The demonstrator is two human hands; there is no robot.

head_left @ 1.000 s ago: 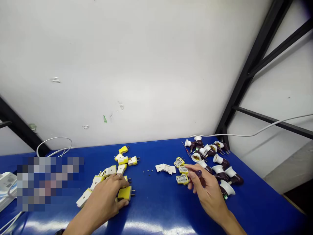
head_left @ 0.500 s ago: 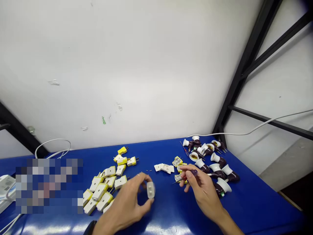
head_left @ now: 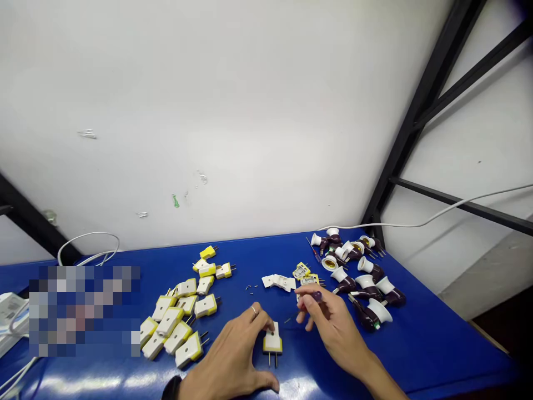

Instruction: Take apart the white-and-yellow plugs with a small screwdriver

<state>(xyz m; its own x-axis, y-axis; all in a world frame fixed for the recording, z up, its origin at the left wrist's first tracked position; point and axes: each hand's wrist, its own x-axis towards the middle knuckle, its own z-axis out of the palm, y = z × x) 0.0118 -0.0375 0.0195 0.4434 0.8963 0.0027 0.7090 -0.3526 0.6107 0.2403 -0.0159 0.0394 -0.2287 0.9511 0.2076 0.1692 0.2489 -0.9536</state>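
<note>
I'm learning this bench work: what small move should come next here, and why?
Probably bring the screwdriver in the right hand over to the yellow-and-white two-pin plug. The left hand already has that plug steadied under its fingers, and the screwdriver is close by.

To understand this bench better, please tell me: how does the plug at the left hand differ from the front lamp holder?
The plug is white and yellow and blocky, while the lamp holder is white and dark brown with a flared mouth. The plug shows two metal pins; the holder shows none clearly. The left hand touches the plug, but nothing touches the holder. Both rest on the blue table.
</note>
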